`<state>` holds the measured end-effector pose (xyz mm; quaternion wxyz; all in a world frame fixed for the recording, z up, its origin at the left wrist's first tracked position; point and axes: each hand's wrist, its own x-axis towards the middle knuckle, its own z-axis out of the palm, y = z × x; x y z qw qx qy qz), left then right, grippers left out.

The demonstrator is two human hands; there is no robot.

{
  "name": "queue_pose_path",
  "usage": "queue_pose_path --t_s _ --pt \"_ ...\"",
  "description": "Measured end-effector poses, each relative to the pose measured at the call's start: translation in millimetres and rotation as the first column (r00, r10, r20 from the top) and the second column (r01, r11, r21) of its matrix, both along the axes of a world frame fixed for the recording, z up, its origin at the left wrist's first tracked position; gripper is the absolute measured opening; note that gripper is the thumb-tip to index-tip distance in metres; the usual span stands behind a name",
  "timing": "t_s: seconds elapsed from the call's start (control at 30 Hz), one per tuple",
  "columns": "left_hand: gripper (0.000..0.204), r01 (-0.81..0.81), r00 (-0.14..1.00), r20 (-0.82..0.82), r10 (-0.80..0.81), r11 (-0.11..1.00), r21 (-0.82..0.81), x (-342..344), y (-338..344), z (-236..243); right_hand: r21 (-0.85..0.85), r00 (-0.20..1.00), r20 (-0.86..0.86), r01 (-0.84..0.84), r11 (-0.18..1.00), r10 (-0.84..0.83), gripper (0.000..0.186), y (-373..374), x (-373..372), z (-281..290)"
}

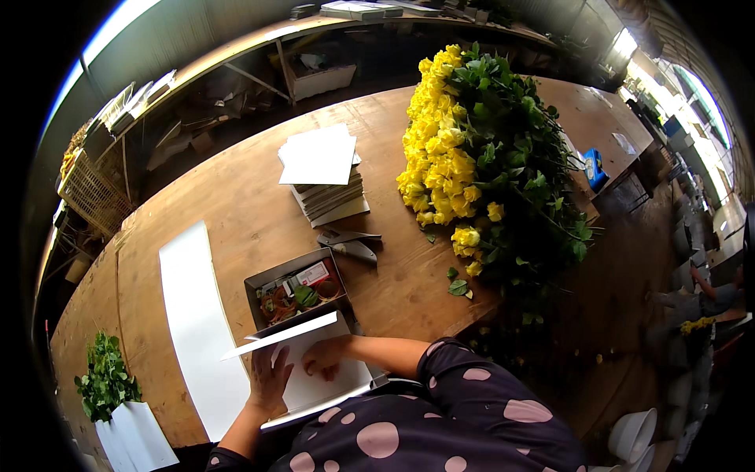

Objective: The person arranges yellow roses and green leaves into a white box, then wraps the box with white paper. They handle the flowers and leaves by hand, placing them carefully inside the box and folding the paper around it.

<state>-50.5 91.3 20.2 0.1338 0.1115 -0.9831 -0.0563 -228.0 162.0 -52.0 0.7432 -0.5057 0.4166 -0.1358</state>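
Observation:
A white sheet of card (303, 392) lies in front of me at the table's near edge, its far flap (285, 334) standing raised. My left hand (269, 381) rests at the left part of this card, fingers spread. Close to its right, my right hand (325, 357) is over the card with curled fingers; whatever they may hold is hidden. Just beyond the flap sits an open grey box (253, 303) with brown rubber bands, a green leaf and a small white-and-red packet inside.
Yellow roses (440, 149) with leafy stems pile up at the far right. A stack of white cards (318, 157) stands mid-table; a long white sheet (193, 315) lies left. White-wrapped greenery (108, 377) is lower left. A blue device (594, 169) sits far right; a person (700, 303) is beyond.

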Motion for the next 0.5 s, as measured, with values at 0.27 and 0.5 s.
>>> queue_pose_path --t_s 0.27,0.5 --pt "0.035 -0.015 0.992 -0.12 0.025 0.996 0.085 -65 -26 39 0.019 0.993 -0.1 -0.063 0.998 0.065 0.022 -5 -7 10" --pt "0.008 -0.069 0.978 -0.179 0.109 0.974 0.218 -71 -25 48 0.006 0.994 -0.103 -0.039 0.999 0.039 0.021 -5 -5 9"
